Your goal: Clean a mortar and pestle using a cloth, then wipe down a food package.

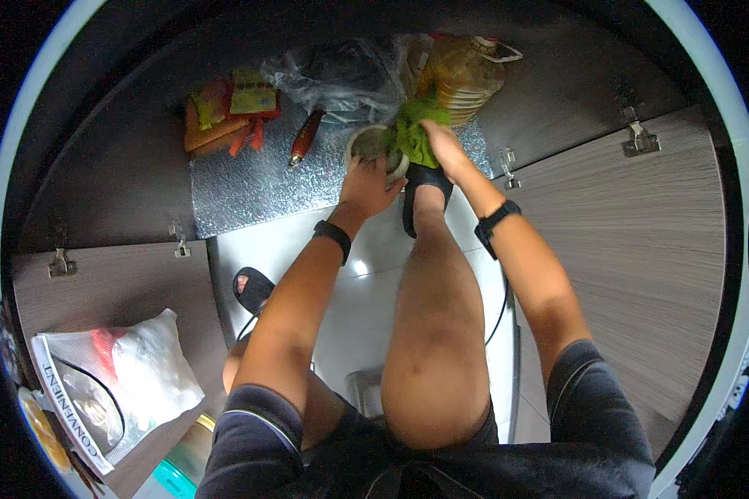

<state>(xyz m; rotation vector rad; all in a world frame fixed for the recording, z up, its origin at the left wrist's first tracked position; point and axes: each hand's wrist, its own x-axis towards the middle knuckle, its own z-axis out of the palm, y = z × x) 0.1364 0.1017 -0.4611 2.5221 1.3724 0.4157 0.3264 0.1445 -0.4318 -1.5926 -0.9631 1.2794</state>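
My left hand (369,186) grips the near rim of a round, pale-rimmed bowl (367,142), its fingers reaching over the edge. The bowl is at the front part of the cabinet's speckled, shiny floor lining (256,193). A crumpled green cloth (419,138) is in my right hand (444,146), just right of the bowl and partly over its rim. Much of the bowl's inside is hidden by my fingers and the cloth. Left of the bowl, a reddish-brown handle (306,138) with a metal end sticks out from under clear plastic wrapping (343,78).
A large plastic jug of yellow liquid (465,78) stands behind the cloth. Packets (253,93) are piled at the left on an orange bundle (215,134). Open cabinet doors flank me, left (118,280) and right (624,249); a mesh pouch (143,374) hangs on the left one.
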